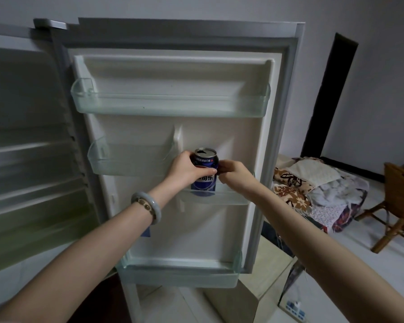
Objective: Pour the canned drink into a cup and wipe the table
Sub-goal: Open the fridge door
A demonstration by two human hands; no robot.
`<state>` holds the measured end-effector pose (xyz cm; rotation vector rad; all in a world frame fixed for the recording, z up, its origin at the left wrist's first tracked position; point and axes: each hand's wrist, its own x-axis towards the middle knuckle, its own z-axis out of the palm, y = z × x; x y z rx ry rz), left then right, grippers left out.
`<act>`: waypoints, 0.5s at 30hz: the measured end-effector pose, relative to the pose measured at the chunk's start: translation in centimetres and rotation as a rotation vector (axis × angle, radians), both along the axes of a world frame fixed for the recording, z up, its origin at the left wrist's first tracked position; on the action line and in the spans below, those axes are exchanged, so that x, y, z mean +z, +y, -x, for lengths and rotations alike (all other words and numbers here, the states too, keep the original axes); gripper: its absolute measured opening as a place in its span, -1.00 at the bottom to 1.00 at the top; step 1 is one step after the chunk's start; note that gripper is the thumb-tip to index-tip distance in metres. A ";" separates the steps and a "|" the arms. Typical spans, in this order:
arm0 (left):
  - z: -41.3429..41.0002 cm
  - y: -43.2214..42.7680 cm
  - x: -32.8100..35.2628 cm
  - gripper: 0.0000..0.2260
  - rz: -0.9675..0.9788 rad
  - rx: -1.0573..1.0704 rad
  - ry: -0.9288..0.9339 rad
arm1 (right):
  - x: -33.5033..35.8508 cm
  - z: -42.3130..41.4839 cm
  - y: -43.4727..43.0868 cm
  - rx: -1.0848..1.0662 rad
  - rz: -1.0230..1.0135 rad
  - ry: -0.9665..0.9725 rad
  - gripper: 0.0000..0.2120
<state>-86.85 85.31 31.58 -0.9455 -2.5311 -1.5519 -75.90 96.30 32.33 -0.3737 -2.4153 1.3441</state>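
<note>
Fetching the can (204,185) from the left end of the door shelf (236,199), left hand (187,170) fingers clamped round it, right hand (233,171) pinching its side. Next: lifting clear, upright (top looks open).

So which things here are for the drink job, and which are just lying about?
For the job: blue can, standing in the fridge door shelf; left hand and right hand, both holding it.
Just lying about: blankets, wicker chair, power strip on the floor.
</note>
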 end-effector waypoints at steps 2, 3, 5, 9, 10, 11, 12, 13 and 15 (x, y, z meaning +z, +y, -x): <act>-0.2 -0.2 0.4 -0.48 -0.036 -0.005 0.018 | 0.4 -0.4 -0.2 0.018 0.020 0.033 -0.55; -0.4 -0.3 0.7 -0.48 -0.057 -0.009 0.031 | 0.7 -0.7 -0.3 0.028 0.029 0.056 -0.53; -0.9 -0.8 1.6 -0.50 -0.088 -0.023 0.061 | 1.5 -1.4 -0.6 0.050 0.057 0.103 -0.51; -2.5 -2.5 3.8 -0.53 -0.143 -0.108 0.079 | 2.9 -3.1 -1.1 0.081 0.075 0.161 -0.48; -2.9 -3.0 4.2 -0.52 -0.144 -0.125 0.085 | 2.9 -3.6 -1.0 0.070 0.072 0.160 -0.47; -3.2 -3.6 4.5 -0.50 -0.148 -0.141 0.090 | 2.8 -4.1 -1.0 0.055 0.086 0.154 -0.46; -3.5 -4.2 4.7 -0.46 -0.153 -0.159 0.084 | 2.6 -4.7 -1.0 0.048 0.117 0.142 -0.46; -3.8 -4.8 4.8 -0.42 -0.157 -0.182 0.070 | 2.3 -5.3 -1.1 0.053 0.161 0.122 -0.48; -4.7 -6.0 4.6 -0.36 -0.144 -0.224 0.040 | 1.3 -6.5 -1.3 0.102 0.268 0.053 -0.51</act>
